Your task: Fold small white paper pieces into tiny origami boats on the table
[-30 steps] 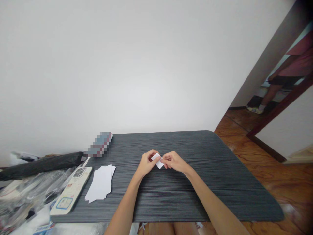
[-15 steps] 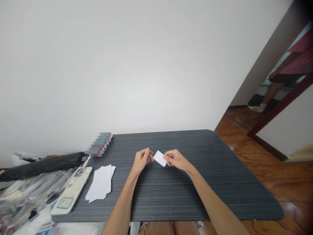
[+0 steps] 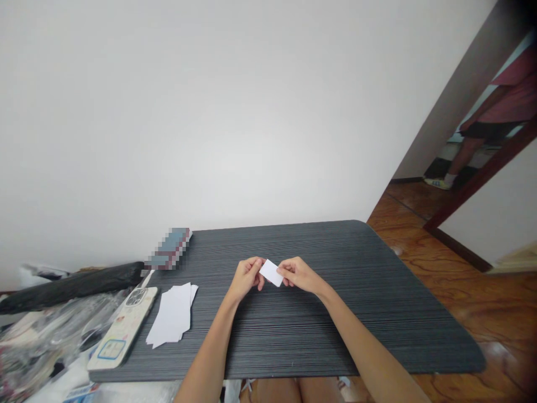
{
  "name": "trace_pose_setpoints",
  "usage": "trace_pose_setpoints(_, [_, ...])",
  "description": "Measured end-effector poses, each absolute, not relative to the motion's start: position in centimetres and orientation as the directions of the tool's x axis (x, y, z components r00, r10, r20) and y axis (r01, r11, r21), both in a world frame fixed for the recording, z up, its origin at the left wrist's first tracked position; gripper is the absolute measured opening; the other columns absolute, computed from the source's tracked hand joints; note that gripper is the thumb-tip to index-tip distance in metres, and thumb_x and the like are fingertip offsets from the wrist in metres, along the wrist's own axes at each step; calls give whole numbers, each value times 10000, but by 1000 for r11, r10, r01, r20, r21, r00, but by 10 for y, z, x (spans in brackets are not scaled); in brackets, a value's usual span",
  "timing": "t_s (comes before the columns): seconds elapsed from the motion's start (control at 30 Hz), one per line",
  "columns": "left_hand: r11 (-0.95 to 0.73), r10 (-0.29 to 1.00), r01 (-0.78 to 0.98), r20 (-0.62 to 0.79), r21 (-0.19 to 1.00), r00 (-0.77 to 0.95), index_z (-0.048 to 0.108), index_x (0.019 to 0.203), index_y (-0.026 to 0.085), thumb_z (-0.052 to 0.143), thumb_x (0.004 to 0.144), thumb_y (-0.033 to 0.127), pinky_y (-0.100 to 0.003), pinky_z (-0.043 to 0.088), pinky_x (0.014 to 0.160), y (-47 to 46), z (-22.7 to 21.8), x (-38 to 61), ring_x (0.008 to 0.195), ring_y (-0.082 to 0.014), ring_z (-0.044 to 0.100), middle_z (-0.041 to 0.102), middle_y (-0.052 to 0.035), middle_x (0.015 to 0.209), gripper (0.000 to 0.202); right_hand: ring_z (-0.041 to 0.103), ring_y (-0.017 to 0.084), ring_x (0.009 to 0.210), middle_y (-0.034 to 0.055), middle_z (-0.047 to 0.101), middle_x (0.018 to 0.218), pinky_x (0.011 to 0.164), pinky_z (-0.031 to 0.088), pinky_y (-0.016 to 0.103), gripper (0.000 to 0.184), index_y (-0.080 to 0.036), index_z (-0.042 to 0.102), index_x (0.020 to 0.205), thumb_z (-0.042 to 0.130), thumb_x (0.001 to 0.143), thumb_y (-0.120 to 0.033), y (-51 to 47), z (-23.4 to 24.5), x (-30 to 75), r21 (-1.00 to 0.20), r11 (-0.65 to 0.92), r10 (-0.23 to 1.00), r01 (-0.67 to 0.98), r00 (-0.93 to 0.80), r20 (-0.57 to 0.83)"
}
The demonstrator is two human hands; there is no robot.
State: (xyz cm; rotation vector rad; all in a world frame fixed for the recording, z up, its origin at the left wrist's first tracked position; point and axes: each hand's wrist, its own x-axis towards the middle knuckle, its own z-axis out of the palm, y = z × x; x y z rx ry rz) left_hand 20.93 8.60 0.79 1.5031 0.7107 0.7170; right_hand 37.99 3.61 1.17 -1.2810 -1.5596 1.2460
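A small rectangular piece of white paper (image 3: 271,273) is held above the middle of the dark table (image 3: 335,319), tilted so one corner points down. My right hand (image 3: 300,275) pinches its right end between thumb and fingers. At the paper's left corner, my left hand (image 3: 247,277) has thumb and forefinger closed at the edge, with the other fingers curled beneath. Left of my forearm lies a loose stack of larger white paper sheets (image 3: 173,314), slightly fanned out; neither hand touches it.
A phone in a light patterned case (image 3: 123,330) rests along the table's left edge. Behind it is a blurred-out blue and red object (image 3: 171,249). Plastic-wrapped items (image 3: 62,330) crowd the left side. A person (image 3: 490,123) stands in the doorway at right.
My left hand has moved in to the paper's left corner, its thumb and forefinger closing there. The paper and my right hand have shifted slightly left.
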Motion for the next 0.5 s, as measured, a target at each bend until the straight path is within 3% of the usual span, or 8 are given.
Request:
trace_pose_setpoints(0.13, [-82,791,-4,68,997,608,544,1040,67,455,799,392,-156,253,346,85,13,208,343,-44,389,523,16,445,414,412,51,395,-23,494,477,398,323,172,226,-120,534,636,487,756,-306,35,15,381,-981,19,980,192,-197,-20])
trace_pose_setpoints(0.23, [-61,778,-51,80,997,623,493,1134,96,490,787,354,-160,321,371,83,16,208,412,-60,454,550,3,522,432,417,48,398,-17,508,504,393,324,169,247,-123,518,636,482,760,-334,35,17,382,-989,29,981,148,-194,0])
trace_pose_setpoints(0.5, [-48,756,-153,136,987,640,549,972,101,588,721,276,-192,405,384,83,14,208,543,-123,567,609,-77,779,309,415,43,375,-34,479,501,362,306,157,285,-133,499,654,475,761,-396,35,18,384,-990,72,987,121,-154,53])
